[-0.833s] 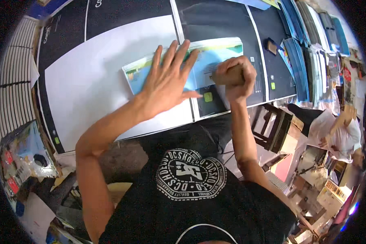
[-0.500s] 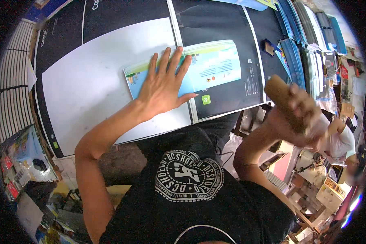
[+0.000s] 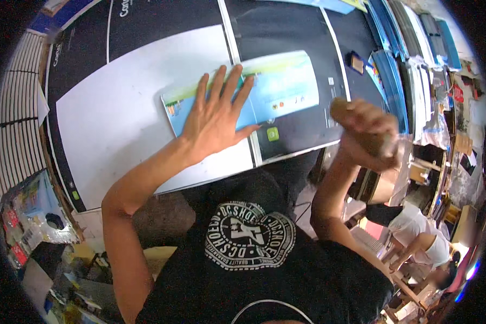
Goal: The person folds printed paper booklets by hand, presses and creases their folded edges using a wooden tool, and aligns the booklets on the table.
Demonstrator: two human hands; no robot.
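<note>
A light-blue and green printed booklet [image 3: 289,81] lies across the border between a white sheet [image 3: 113,113] and the black work surface. Flat on its left part rests my left hand [image 3: 216,119], fingers spread and pointing away from me. My right hand [image 3: 372,132] is raised to the right of the booklet, apart from it. Its fingers are wrapped round a brown block [image 3: 340,112], perhaps wooden; motion blurs both, and much of the block is hidden in my grip.
Stacks of blue and white printed material [image 3: 389,81] line the right side of the work surface [image 3: 283,32]. Near them lies a small dark-blue and tan object [image 3: 356,62]. Tied stacks [image 3: 16,97] stand at the left. Another person [image 3: 418,235] bends over at lower right.
My right hand has moved left with the brown block, closer to the booklet. My left hand has stayed put. The person in the background has shifted and bent lower.
</note>
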